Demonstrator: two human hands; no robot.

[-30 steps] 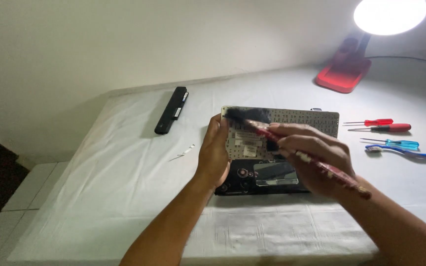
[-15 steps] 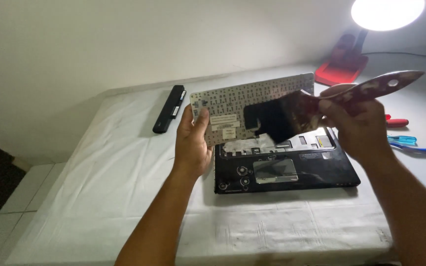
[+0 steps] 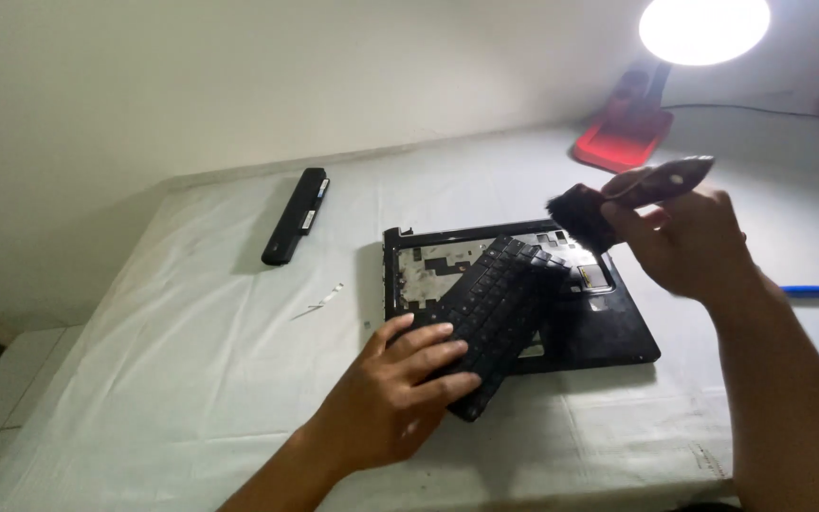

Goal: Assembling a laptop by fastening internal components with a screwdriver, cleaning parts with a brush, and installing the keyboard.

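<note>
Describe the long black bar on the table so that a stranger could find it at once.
On the white-covered table, look left of the opened laptop base. The laptop battery lies alone near the far edge, by the wall. Unlike the keyboard, it is narrow, keyless and untouched.

A black rectangular keyboard (image 3: 500,313) with rows of dark keys lies over a black plastic laptop base (image 3: 609,327) whose opened top shows pale grey metal patches. The brush (image 3: 632,194) has black bristles and a dark brown wooden handle with one pale dot. A white cloth-covered table (image 3: 191,360) carries a black battery bar (image 3: 297,214), a red-based lamp (image 3: 632,128) with a glowing white head, and a blue pen-like tool (image 3: 817,291).
</note>
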